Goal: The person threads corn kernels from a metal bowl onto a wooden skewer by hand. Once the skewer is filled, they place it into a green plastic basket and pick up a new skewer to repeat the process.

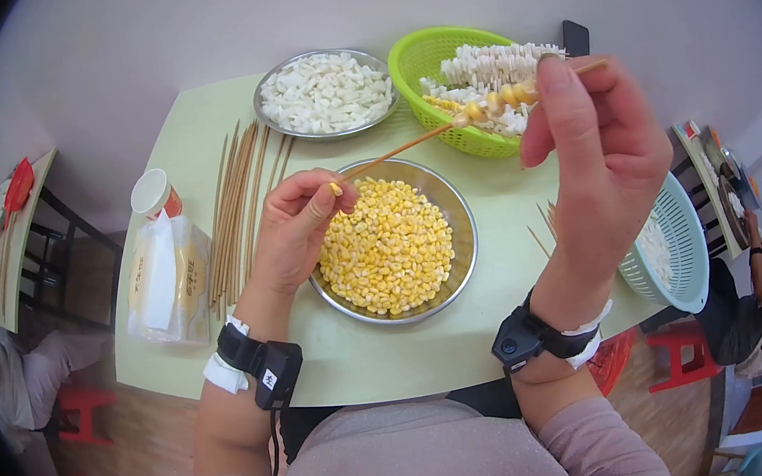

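Note:
My right hand (591,131) is closed on a thin wooden skewer (408,145), which slants down to the left. Several corn kernels (495,104) are threaded along it near my right fingers. Between the thumb and fingers of my left hand (298,220) a single yellow corn kernel (336,189) is pinched, right at the skewer's lower end. Whether the tip has entered that kernel I cannot tell. Below both hands stands a steel bowl (472,251) full of loose corn kernels (388,256).
Bare skewers (238,198) lie left, beside a tissue pack (167,278) and paper cup (152,194). A metal bowl of white pieces (325,93) and a green basket (407,63) of filled skewers stand behind. A blue basket (689,229) is right. Other people sit at side tables.

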{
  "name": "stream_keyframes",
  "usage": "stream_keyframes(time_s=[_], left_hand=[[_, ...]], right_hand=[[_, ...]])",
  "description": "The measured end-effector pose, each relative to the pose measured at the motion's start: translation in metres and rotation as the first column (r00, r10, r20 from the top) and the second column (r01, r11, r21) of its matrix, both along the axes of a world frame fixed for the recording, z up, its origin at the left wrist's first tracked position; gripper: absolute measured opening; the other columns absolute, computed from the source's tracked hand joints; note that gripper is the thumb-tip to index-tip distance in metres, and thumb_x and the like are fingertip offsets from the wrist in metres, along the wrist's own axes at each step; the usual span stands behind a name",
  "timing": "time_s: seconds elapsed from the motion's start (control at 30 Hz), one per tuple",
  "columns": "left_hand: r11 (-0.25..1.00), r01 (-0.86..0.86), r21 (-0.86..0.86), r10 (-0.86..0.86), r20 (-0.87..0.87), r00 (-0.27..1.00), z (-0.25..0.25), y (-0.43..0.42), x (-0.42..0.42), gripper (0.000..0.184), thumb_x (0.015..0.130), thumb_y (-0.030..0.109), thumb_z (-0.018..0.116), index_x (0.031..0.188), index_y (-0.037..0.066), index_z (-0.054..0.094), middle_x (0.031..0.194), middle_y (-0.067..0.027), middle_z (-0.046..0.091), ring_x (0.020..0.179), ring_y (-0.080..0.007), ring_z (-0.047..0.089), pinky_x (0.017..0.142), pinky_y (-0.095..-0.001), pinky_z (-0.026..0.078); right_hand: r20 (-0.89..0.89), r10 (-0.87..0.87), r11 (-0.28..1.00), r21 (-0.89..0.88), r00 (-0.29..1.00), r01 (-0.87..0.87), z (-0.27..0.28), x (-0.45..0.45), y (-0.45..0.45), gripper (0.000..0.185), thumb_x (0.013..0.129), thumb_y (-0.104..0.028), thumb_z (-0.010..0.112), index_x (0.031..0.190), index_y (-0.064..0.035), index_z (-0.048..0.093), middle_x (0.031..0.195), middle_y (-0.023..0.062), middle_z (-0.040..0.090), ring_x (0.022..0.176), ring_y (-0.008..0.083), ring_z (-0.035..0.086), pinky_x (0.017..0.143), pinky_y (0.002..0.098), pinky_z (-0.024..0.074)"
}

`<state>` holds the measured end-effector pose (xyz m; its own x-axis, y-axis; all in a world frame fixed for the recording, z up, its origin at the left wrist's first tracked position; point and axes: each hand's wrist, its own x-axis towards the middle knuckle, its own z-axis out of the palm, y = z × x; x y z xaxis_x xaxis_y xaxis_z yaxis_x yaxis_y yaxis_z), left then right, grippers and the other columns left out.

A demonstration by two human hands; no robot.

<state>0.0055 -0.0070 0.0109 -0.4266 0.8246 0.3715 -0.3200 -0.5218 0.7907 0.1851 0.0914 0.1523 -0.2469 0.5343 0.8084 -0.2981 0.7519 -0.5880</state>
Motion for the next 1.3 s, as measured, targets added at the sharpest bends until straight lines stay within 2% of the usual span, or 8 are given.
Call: stream_keyframes(time_s=[0.07,0.17,0.23,0.3,0.77,0.87,1.3], left_hand=[[1.0,0.0,-0.016,0.0,-0.024,1.0,0.0018,-0.0006,0.002,0.012,0.084,0.015,0.058,0.091,0.005,0.059,0.084,-0.0062,0.059,0.08,-0.0145,0.053,0.073,-0.0278,0.043],[1.0,0.006,-0.03,-0.007,-0.05,0.999,0.0018,-0.0008,0.0026,0.01,0.085,0.016,0.057,0.088,0.006,0.058,0.084,-0.0059,0.056,0.08,-0.0153,0.051,0.073,-0.0279,0.042],[1.0,0.012,-0.029,-0.014,-0.052,0.999,0.0009,-0.0005,0.0022,0.01,0.085,0.016,0.057,0.088,0.006,0.058,0.084,-0.0059,0.056,0.08,-0.0154,0.051,0.073,-0.028,0.042],[0.999,0.039,0.004,-0.039,-0.013,0.999,-0.0004,-0.0005,0.0006,0.013,0.083,0.014,0.061,0.092,0.005,0.061,0.087,-0.0063,0.06,0.082,-0.0148,0.057,0.075,-0.0295,0.044],[0.999,0.051,0.0,-0.05,-0.049,0.998,-0.0006,-0.0012,-0.0013,0.014,0.082,0.015,0.061,0.092,0.005,0.061,0.087,-0.0064,0.06,0.084,-0.0149,0.057,0.074,-0.0293,0.045],[0.999,0.052,0.004,-0.052,-0.052,0.997,0.0,-0.0014,-0.0016,0.014,0.082,0.015,0.061,0.092,0.004,0.061,0.087,-0.0064,0.059,0.083,-0.0149,0.056,0.074,-0.0293,0.044],[0.999,0.048,0.011,-0.047,-0.085,0.995,0.0013,-0.0012,-0.0012,0.014,0.083,0.015,0.06,0.091,0.003,0.061,0.086,-0.0074,0.06,0.08,-0.015,0.055,0.073,-0.0287,0.043]], right_hand=[[-0.073,-0.068,0.998,-0.013,0.995,0.068,0.0013,-0.0008,-0.0034,0.014,0.084,-0.012,0.057,0.075,-0.0011,0.056,0.052,-0.0005,0.049,0.045,0.0035,0.042,0.046,0.0167,0.0306],[-0.081,-0.071,0.997,-0.04,0.994,0.068,0.0038,0.0008,-0.0062,0.016,0.084,-0.014,0.056,0.074,-0.0016,0.056,0.051,-0.0001,0.048,0.044,0.0043,0.042,0.045,0.0173,0.031],[-0.081,-0.061,0.997,-0.041,0.995,0.058,0.0033,0.0009,-0.0068,0.016,0.084,-0.013,0.056,0.074,-0.0017,0.056,0.051,0.0001,0.048,0.044,0.0045,0.042,0.045,0.0174,0.031],[-0.081,-0.051,0.998,-0.041,0.995,0.048,0.0027,0.0011,-0.0064,0.016,0.084,-0.013,0.056,0.074,-0.0018,0.055,0.051,0.0003,0.048,0.044,0.0046,0.042,0.045,0.0174,0.031],[-0.066,-0.062,0.998,0.024,0.996,0.064,0.0009,0.0006,-0.0026,0.015,0.084,-0.012,0.056,0.072,-0.002,0.055,0.05,-0.0001,0.048,0.044,0.0036,0.041,0.044,0.0167,0.0299],[-0.077,-0.111,0.994,-0.016,0.991,0.11,0.0036,0.0024,-0.0071,0.016,0.084,-0.012,0.056,0.072,-0.0022,0.055,0.051,-0.0003,0.048,0.044,0.0035,0.041,0.044,0.0167,0.0298],[-0.082,-0.078,0.997,-0.017,0.994,0.077,0.0027,0.0022,-0.0066,0.015,0.084,-0.012,0.056,0.073,-0.0024,0.056,0.051,-0.0005,0.048,0.044,0.0034,0.041,0.045,0.0164,0.03]])
